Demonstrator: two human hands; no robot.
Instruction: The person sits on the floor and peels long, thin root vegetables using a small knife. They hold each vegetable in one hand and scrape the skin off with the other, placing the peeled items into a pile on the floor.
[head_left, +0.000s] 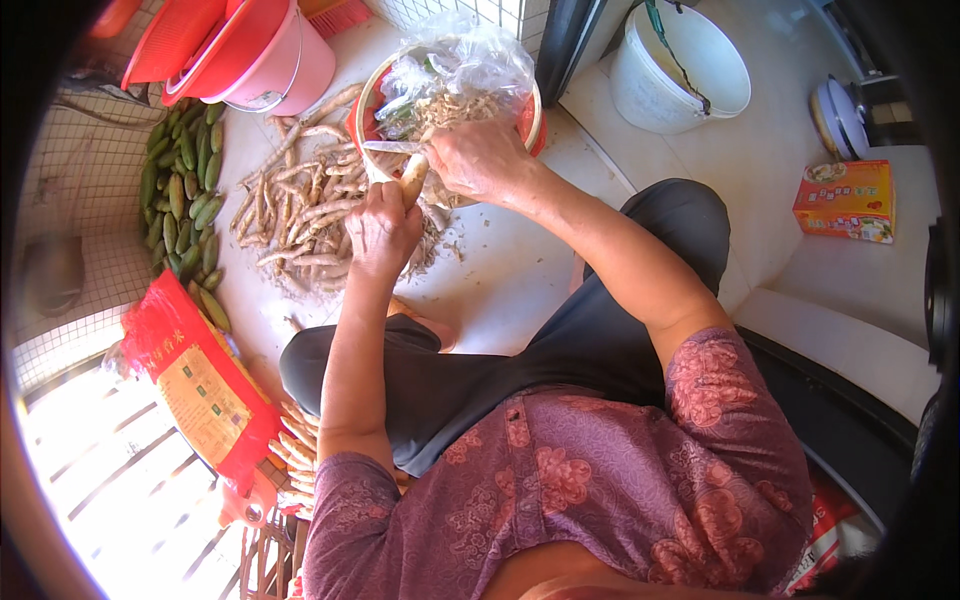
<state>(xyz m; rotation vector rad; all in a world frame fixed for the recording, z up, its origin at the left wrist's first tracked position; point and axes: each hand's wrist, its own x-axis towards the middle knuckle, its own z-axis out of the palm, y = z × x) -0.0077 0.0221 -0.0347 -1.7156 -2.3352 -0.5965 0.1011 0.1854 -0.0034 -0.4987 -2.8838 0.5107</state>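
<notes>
My left hand (386, 225) grips a pale, partly tan root (414, 178), which points up and away from me. In my right hand (480, 161) is a flat-bladed peeling tool (394, 147), its blade reaching left across the root's upper end; the fingers hide its handle. Both hands are at the near rim of a round bin (365, 94) lined with red plastic. Inside the bin lie brownish peelings (457, 111) and a crumpled clear plastic bag (480, 56). Left of the bin, a pile of tapering tan roots (300, 202) spreads over the tiled floor.
Green oblong vegetables (184, 169) are heaped along the left wall. Pink and red buckets (300, 67) stand at the upper left, a white bucket (637, 90) at the upper right. A red sack (202, 382) lies left of my knee; an orange box (844, 199) is far right.
</notes>
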